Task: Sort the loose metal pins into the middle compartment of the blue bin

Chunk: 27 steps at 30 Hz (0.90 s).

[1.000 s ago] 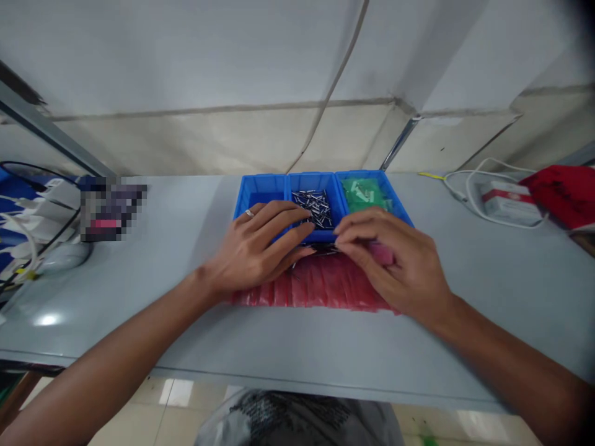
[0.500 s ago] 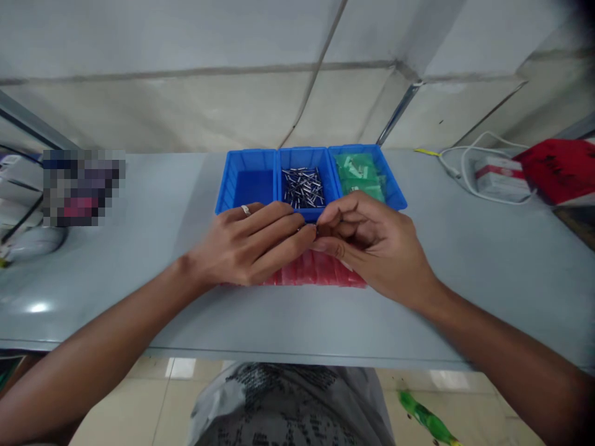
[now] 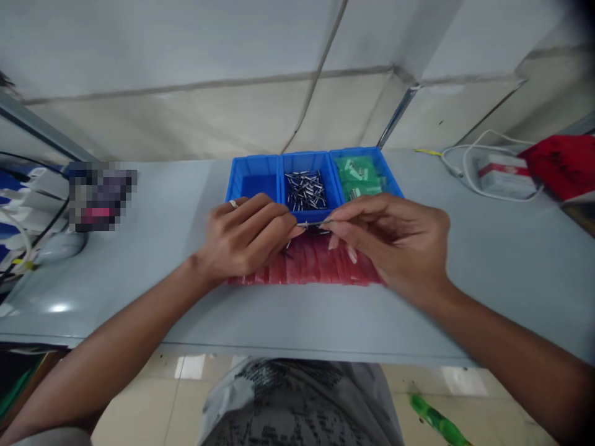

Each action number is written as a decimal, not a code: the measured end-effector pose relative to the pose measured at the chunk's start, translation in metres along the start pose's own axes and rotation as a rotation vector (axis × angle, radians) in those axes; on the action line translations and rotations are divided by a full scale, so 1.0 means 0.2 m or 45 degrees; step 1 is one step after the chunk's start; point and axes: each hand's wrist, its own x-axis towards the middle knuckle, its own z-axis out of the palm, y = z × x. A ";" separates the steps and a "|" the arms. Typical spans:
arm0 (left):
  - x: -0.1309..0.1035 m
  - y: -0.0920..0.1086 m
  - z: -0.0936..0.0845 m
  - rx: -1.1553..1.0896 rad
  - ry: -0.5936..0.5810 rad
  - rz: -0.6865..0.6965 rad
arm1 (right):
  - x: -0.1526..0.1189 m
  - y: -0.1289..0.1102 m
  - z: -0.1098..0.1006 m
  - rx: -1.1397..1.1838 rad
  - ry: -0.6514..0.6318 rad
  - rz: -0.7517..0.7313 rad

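Note:
Pinched by its left end in my left hand (image 3: 251,238) is a thin metal pop rivet (image 3: 315,224), held level just in front of the blue bins. My right hand (image 3: 395,241) grips the same rivet's other end between thumb and forefinger, the other fingers curled loosely. A few dark metal pins show below my left fingertips; my hand partly hides them. Under both hands lies a row of red plastic bags (image 3: 311,263). More rivets (image 3: 305,189) fill the middle blue bin (image 3: 316,217).
The left blue bin (image 3: 255,162) shows its bare floor; the right one (image 3: 393,179) holds green bags (image 3: 357,173). A white box (image 3: 506,176), a white cable (image 3: 469,167) and a red cloth-like item (image 3: 564,164) lie at right. Cables and white plugs (image 3: 39,204) crowd the left.
My hands have drawn slightly apart, and the rivet between them now shows clearly. My right hand has shifted right. The whole view has swung a little.

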 end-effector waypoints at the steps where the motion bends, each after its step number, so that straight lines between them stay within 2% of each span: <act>1: 0.00 0.00 0.00 -0.026 -0.003 -0.022 | 0.00 0.00 0.00 0.015 0.009 0.015; 9: -0.01 0.01 0.00 -0.082 0.000 -0.012 | 0.01 0.03 -0.01 0.119 -0.020 0.087; 13: -0.03 -0.03 0.00 -0.002 0.076 -0.199 | 0.04 0.04 -0.03 0.194 0.055 0.112; 16: -0.03 -0.06 -0.01 0.090 0.117 -0.308 | 0.05 0.04 -0.05 0.181 0.040 -0.012; 19: -0.02 -0.06 -0.01 0.157 0.126 -0.299 | 0.04 0.07 -0.08 -0.239 -0.085 -0.319; 22: -0.01 -0.06 -0.01 0.194 0.113 -0.244 | 0.03 0.13 -0.10 -0.996 -0.421 -0.646; 24: 0.00 -0.05 0.00 0.207 0.095 -0.209 | 0.03 0.16 -0.10 -1.373 -0.653 -0.713; 27: 0.00 -0.04 -0.01 0.228 0.074 -0.175 | 0.03 0.19 -0.10 -1.559 -0.819 -0.694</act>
